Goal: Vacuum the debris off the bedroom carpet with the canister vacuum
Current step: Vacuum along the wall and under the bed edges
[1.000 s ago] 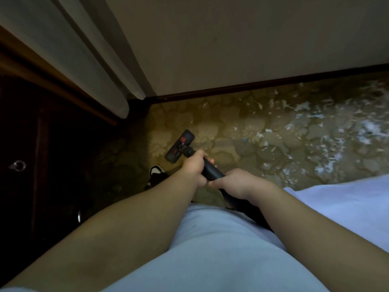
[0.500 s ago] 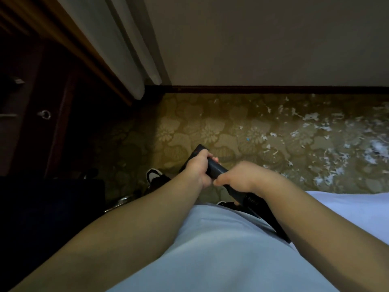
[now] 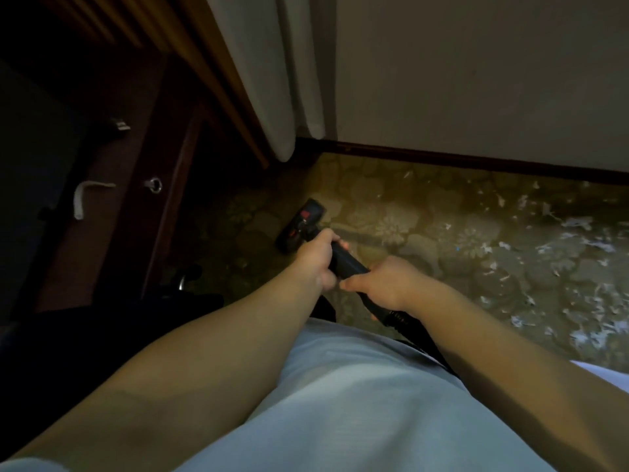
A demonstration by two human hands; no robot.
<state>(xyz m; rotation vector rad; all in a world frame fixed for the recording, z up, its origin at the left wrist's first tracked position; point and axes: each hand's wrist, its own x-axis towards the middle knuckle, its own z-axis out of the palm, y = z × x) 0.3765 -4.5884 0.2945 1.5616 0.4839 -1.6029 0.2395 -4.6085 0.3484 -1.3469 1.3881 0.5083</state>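
Note:
Both hands grip the black vacuum wand (image 3: 347, 264). My left hand (image 3: 315, 258) holds it farther down, my right hand (image 3: 383, 284) nearer my body. The black floor head (image 3: 301, 224), with red marks on top, rests on the floral carpet (image 3: 408, 226) just past my left hand, near the dark cabinet. White paper-like debris (image 3: 561, 267) is scattered over the carpet to the right. The ribbed hose (image 3: 405, 323) runs back under my right forearm. The canister itself is out of sight.
A dark wooden cabinet (image 3: 112, 185) with a ring pull (image 3: 153, 184) stands on the left. A pale curtain (image 3: 272, 73) hangs to the floor in the corner. The wall and dark skirting board (image 3: 476, 161) run along the far side. A white bed edge (image 3: 606, 373) shows at lower right.
The floor head, hidden behind my hands half a second ago, shows again, pushed forward toward the cabinet corner. My view has swung left and the hands keep their grip.

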